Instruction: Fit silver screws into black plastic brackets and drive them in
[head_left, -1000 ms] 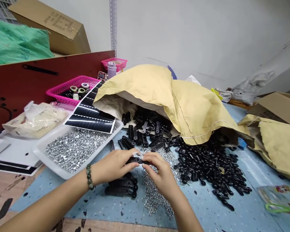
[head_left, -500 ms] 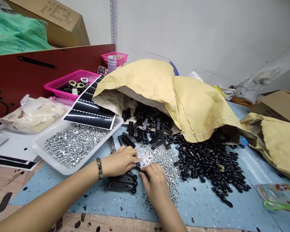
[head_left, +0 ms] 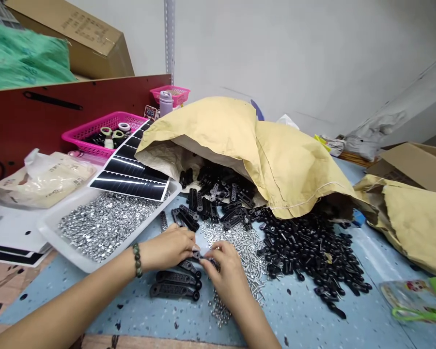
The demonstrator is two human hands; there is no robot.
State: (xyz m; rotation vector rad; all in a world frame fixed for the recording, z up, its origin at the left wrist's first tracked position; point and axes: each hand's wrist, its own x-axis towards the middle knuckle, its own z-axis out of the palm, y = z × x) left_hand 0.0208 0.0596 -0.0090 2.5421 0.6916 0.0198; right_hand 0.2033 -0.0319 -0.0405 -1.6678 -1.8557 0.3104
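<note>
My left hand (head_left: 176, 246), closed with its fingers pinched, holds a black plastic arm (head_left: 197, 254) whose holed end sticks out toward the right. My right hand (head_left: 225, 271) meets it there, its thumb and fingertips closed on a small dark plastic piece (head_left: 215, 263), mostly hidden under the fingers. Whether the two parts are joined cannot be made out. Just below my left hand, several black arms with round knobs at their right ends (head_left: 176, 291) lie side by side. Loose silver screws (head_left: 252, 254) are heaped beside and behind my right hand.
A translucent tray (head_left: 51, 237) of small metal nuts stands left, a printed sheet (head_left: 131, 182) over its corner. Yellow paper sacks (head_left: 210, 121) spill black arms (head_left: 218, 189) and a pile of small black parts (head_left: 308, 247). A pink basket (head_left: 70, 138) holds scissors; a green-capped clear pouch (head_left: 410, 295) lies right.
The whole view has shifted slightly, so things sit a little lower and further left. Both hands stay together at the same black arm, the right fingers slightly more raised and bent.
</note>
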